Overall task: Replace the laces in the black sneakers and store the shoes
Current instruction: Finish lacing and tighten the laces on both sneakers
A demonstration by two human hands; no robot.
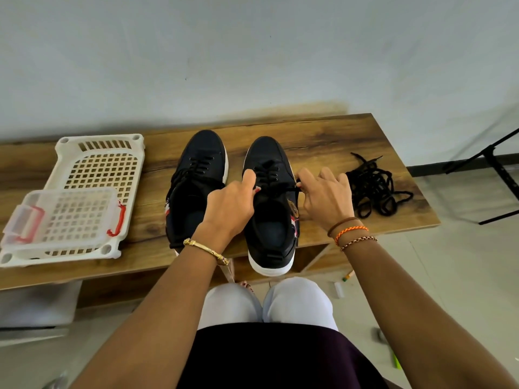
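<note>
Over the laced throat of the right sneaker (271, 197), both hands work the same black lace (280, 189): the right hand (327, 196) pinches one end between thumb and forefinger at the shoe's right edge, while the left hand (234, 203) has its fingers curled at the other side, though the exact contact is hidden under the knuckles. That shoe's white rubber heel hangs past the near edge of the wooden bench (323, 136). Just left of it stands the left sneaker (196, 186), matte black and laced, its heel covered by the left wrist. Right of the hands lies a tangled heap of loose black laces (375, 189). At far left, a white perforated plastic basket (104, 164) holds a clear lidded box (67, 214) with red clasps, its contents unreadable.
</note>
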